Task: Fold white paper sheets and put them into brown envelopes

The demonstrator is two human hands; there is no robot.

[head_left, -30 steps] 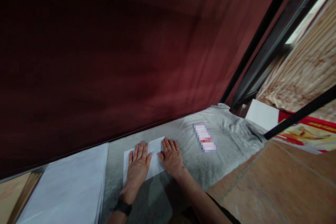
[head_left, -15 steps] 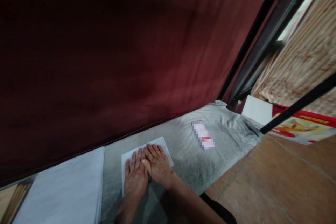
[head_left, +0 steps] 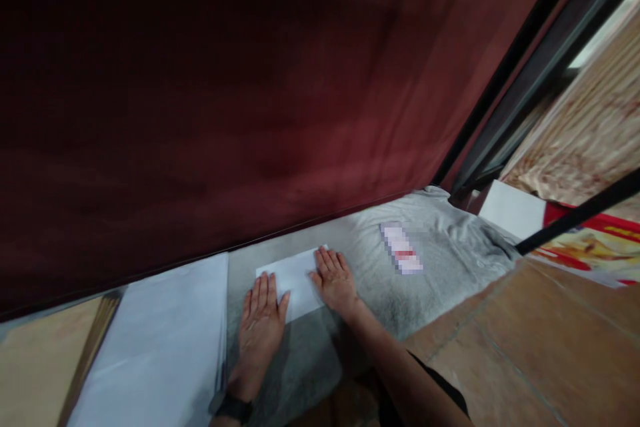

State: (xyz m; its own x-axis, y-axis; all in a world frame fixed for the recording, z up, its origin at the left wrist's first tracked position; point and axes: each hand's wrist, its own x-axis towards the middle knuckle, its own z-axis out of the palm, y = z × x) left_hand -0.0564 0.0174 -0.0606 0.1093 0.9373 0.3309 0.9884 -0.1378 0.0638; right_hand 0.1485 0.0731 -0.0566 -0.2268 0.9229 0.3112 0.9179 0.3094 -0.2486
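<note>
A small white sheet of paper (head_left: 295, 282) lies on the grey cloth (head_left: 310, 367) covering the surface before me. My left hand (head_left: 263, 320) rests on the sheet's left end, palm down, fingers stretched and thumb apart. Across from it, my right hand (head_left: 336, 280) lies flat over the right end with its fingers extended. Bare paper shows between the two hands. Whether the sheet is a single layer or folded, I cannot tell. A dark band (head_left: 231, 407) circles my left wrist.
Left of my hands lies a stack of large white paper (head_left: 165, 333), beside brown sheets (head_left: 45, 353). A blurred pale pink-and-red item (head_left: 400, 247) lies on the cloth at right. A dark red panel (head_left: 225, 113) stands behind. Further right are black bars (head_left: 580, 213), a printed box (head_left: 595, 233) and floor tiles (head_left: 500, 340).
My hands, close together in the middle of the paper before, have moved apart to its two ends. The view has shifted, showing more of the brown sheets at left.
</note>
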